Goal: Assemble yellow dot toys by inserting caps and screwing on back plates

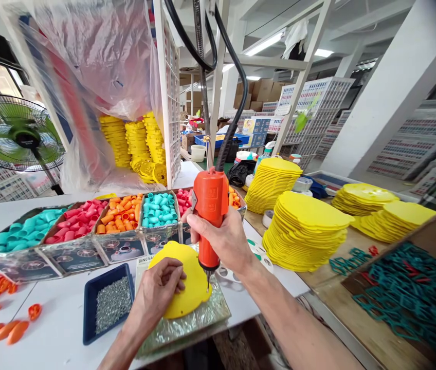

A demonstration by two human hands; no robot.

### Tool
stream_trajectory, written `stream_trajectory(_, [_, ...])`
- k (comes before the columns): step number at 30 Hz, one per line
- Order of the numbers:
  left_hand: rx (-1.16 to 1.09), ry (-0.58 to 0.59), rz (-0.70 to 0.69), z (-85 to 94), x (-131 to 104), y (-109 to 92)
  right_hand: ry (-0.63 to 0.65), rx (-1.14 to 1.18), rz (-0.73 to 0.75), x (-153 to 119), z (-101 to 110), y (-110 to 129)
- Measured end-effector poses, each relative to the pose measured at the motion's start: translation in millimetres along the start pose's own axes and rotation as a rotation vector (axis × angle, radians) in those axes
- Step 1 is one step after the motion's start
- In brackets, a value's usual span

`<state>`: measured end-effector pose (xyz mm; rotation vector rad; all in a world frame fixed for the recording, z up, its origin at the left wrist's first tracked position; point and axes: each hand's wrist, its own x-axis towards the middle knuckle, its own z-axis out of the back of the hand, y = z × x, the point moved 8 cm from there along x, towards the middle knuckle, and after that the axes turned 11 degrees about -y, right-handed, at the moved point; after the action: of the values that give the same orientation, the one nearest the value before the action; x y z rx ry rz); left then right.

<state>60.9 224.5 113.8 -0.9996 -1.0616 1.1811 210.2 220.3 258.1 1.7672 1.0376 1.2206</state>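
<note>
Right, my right hand (228, 239) is wrapped tight round the orange power screwdriver (210, 216), bit down on the yellow plastic shell (183, 288), which sits on the foil-covered pad (187, 324) at the counter (59, 329) edge. My left hand (160, 293) presses flat on the shell, fingers curled. Keep the driver plumb, pin the shell hard; it'll likely skate otherwise. Screw tray (110, 303) sits just left.

Brightness: we see a bright, evenly lit scene.
Source: ceiling tube lights (266, 43) glow far above and beyond the fingers (171, 280).
Shadows: soft and faint on the surface (59, 318) beneath the fingers.
Edges: we note wide-angle bending; the right corners darken.
Focus: sharp near the fingers, softer far behind.
</note>
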Motion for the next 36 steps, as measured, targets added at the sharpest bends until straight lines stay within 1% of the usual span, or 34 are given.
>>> stream_trajectory(9, [-0.02, 0.003, 0.014, -1.8, 2, 0, -0.021, -0.008, 0.008, -3, 3, 1])
stream_trajectory(14, [-0.046, 0.041, 0.035, -1.7, 4, -5, -0.04, 0.006, 0.039, 0, 4, 5])
stream_trajectory(19, [-0.037, 0.073, 0.032, -5.1, 1, -9, -0.029, 0.023, 0.059, 2, 1, 7])
stream_trajectory(23, [-0.028, 0.116, 0.043, -12.0, -5, -10, -0.041, 0.029, 0.058, 2, 1, 10])
stream_trajectory(29, [-0.015, 0.199, 0.1, -26.3, -17, -16, -0.026, 0.031, 0.09, 6, -2, 19])
stream_trajectory(36, [-0.021, 0.238, 0.081, -32.8, -24, -18, -0.024, 0.049, 0.096, 11, -6, 22])
